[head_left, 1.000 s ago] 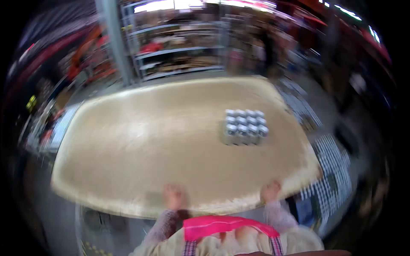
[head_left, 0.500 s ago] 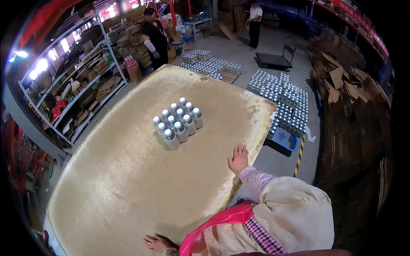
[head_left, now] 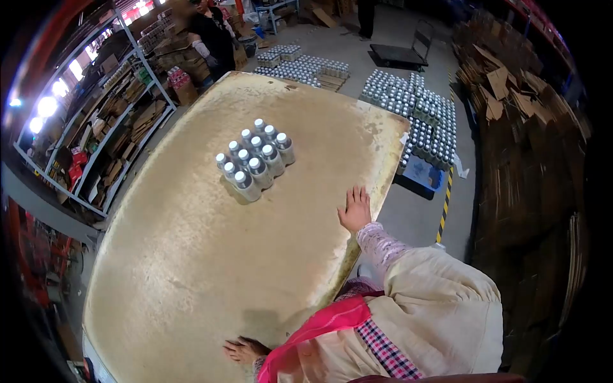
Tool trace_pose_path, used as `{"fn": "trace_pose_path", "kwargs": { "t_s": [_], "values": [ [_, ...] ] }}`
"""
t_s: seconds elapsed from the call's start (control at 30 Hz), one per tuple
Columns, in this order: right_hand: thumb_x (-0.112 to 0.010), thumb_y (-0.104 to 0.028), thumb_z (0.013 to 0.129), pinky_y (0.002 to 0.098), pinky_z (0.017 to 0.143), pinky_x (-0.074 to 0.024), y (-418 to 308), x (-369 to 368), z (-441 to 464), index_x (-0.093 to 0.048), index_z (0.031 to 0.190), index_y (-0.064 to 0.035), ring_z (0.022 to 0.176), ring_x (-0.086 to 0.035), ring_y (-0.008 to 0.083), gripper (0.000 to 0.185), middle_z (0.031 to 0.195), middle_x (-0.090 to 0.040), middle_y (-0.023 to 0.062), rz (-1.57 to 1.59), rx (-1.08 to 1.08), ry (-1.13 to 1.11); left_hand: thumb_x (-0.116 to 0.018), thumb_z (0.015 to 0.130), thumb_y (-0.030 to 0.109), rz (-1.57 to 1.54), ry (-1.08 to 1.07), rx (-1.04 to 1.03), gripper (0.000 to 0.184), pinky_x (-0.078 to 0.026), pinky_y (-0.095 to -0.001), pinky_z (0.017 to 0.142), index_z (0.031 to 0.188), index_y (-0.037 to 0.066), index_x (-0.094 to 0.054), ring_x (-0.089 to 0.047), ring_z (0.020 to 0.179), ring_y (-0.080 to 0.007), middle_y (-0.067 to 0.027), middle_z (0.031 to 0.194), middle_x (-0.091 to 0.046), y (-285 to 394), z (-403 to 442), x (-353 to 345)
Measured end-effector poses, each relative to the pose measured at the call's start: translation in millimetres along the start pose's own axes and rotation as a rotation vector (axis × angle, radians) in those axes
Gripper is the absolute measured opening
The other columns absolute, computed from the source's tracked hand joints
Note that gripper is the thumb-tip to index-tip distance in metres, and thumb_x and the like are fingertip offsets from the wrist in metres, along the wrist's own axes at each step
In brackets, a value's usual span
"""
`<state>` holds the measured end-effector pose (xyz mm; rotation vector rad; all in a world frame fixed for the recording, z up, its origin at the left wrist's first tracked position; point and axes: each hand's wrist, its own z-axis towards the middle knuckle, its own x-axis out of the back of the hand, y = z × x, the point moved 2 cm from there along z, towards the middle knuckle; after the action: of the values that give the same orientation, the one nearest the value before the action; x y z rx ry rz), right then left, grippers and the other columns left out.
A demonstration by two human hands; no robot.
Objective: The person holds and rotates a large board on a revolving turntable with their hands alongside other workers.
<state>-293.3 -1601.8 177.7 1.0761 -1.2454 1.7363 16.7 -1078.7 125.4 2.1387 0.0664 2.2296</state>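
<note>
A block of several clear bottles with white caps (head_left: 257, 159) stands upright on the large tan table (head_left: 185, 255). My right hand (head_left: 355, 209) lies flat near the table's right edge, fingers apart, to the right of the bottles and nearer to me. Down at the table's near side, my left hand (head_left: 244, 350) rests on the surface with its fingers spread. Neither hand holds or touches a bottle.
Many capped bottles (head_left: 434, 121) stand on the floor beyond the table, with a blue crate (head_left: 423, 173) beside them. A flat cart (head_left: 397, 55) is farther back. Shelving (head_left: 105, 121) and a person in dark clothes (head_left: 214, 38) are at the left; stacked cardboard (head_left: 511, 159) lines the right.
The view has swung to the right since the first frame, then tilted slightly down. Both hands stay resting on the table, and the bottle block keeps its place on it.
</note>
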Motion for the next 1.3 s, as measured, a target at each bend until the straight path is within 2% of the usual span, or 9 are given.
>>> {"fn": "trace_pose_path", "kwargs": {
  "t_s": [0.17, 0.37, 0.8, 0.83, 0.93, 1.0, 1.07, 1.17, 1.3],
  "values": [
    [-0.064, -0.043, 0.091, 0.0561, 0.125, -0.0195, -1, 4, -1, -0.043, 0.149, 0.0056, 0.152, -0.02, 0.0482, 0.078, 0.162, -0.03, 0.0271, -0.029, -0.01, -0.018, -0.035, 0.105, 0.058, 0.082, -0.025, 0.0, 0.068, -0.032, -0.0508, 0.114, 0.154, 0.011, -0.044, -0.041, 0.143, -0.0333, -0.0148, 0.157, -0.043, 2, 5, 7],
    [-0.064, -0.041, 0.092, 0.056, 0.124, -0.0203, 0, 1, -1, -0.043, 0.15, 0.0041, 0.152, -0.02, 0.0481, 0.077, 0.163, -0.028, 0.0269, -0.004, -0.029, -0.014, -0.033, 0.105, 0.058, 0.099, 0.086, -0.029, 0.068, -0.034, -0.0515, 0.113, 0.153, 0.011, -0.045, -0.044, 0.141, -0.0325, -0.0146, 0.156, -0.044, -3, 5, -8],
    [-0.063, -0.039, 0.092, 0.0572, 0.125, -0.0187, 2, 4, -1, -0.04, 0.151, 0.0049, 0.153, -0.019, 0.0486, 0.077, 0.161, -0.03, 0.028, 0.021, -0.033, -0.041, -0.039, 0.106, 0.05, 0.022, -0.012, 0.025, 0.064, -0.034, -0.0534, 0.113, 0.155, 0.008, -0.042, -0.04, 0.143, -0.0355, -0.0157, 0.158, -0.042, 10, -1, 10],
    [-0.063, -0.039, 0.092, 0.0572, 0.125, -0.0185, 1, 4, -2, -0.04, 0.151, 0.0048, 0.153, -0.019, 0.0485, 0.078, 0.162, -0.03, 0.0279, 0.023, -0.033, -0.037, -0.042, 0.102, 0.061, 0.049, 0.14, -0.034, 0.07, -0.044, -0.054, 0.108, 0.153, 0.013, -0.045, -0.051, 0.135, -0.0398, -0.0184, 0.155, -0.044, -1, 7, -8],
    [-0.062, -0.041, 0.093, 0.0568, 0.125, -0.0171, -1, 7, 0, -0.039, 0.152, 0.0046, 0.153, -0.018, 0.048, 0.079, 0.163, -0.028, 0.0276, 0.015, -0.039, -0.056, -0.043, 0.102, 0.061, 0.118, 0.006, 0.033, 0.071, -0.043, -0.0531, 0.109, 0.154, 0.013, -0.044, -0.049, 0.137, -0.0387, -0.0182, 0.156, -0.044, -10, 23, -23],
    [-0.061, -0.045, 0.093, 0.0567, 0.126, -0.0157, -1, 8, -1, -0.038, 0.153, 0.0045, 0.154, -0.017, 0.0474, 0.081, 0.164, -0.028, 0.0278, 0.006, -0.045, -0.079, -0.044, 0.101, 0.062, 0.073, 0.098, -0.015, 0.071, -0.044, -0.0515, 0.109, 0.153, 0.014, -0.045, -0.049, 0.137, -0.0389, -0.0176, 0.156, -0.043, -17, 24, -34],
    [-0.061, -0.044, 0.093, 0.0564, 0.126, -0.016, -2, 8, -2, -0.038, 0.153, 0.0045, 0.154, -0.017, 0.0473, 0.081, 0.164, -0.028, 0.0275, -0.008, -0.04, -0.095, -0.044, 0.101, 0.062, 0.051, 0.142, -0.04, 0.071, -0.044, -0.0505, 0.109, 0.153, 0.015, -0.045, -0.049, 0.136, -0.0387, -0.0172, 0.157, -0.043, -6, 7, -14],
    [-0.063, -0.041, 0.092, 0.0573, 0.124, -0.0188, 1, 2, -1, -0.041, 0.15, 0.0047, 0.152, -0.021, 0.0484, 0.077, 0.16, -0.032, 0.0277, -0.012, -0.017, -0.03, -0.037, 0.106, 0.053, 0.056, -0.027, 0.032, 0.064, -0.034, -0.0523, 0.114, 0.156, 0.012, -0.041, -0.04, 0.145, -0.0337, -0.0141, 0.16, -0.039, 9, 2, 9],
    [-0.065, -0.038, 0.091, 0.0577, 0.124, -0.0207, -1, 3, -1, -0.044, 0.147, 0.0048, 0.15, -0.023, 0.0492, 0.074, 0.158, -0.034, 0.0279, -0.01, -0.004, 0.008, -0.035, 0.105, 0.058, 0.09, -0.034, 0.022, 0.068, -0.033, -0.0544, 0.114, 0.156, 0.014, -0.04, -0.041, 0.144, -0.0331, -0.0136, 0.159, -0.04, 4, 4, 6]
  ]
}}
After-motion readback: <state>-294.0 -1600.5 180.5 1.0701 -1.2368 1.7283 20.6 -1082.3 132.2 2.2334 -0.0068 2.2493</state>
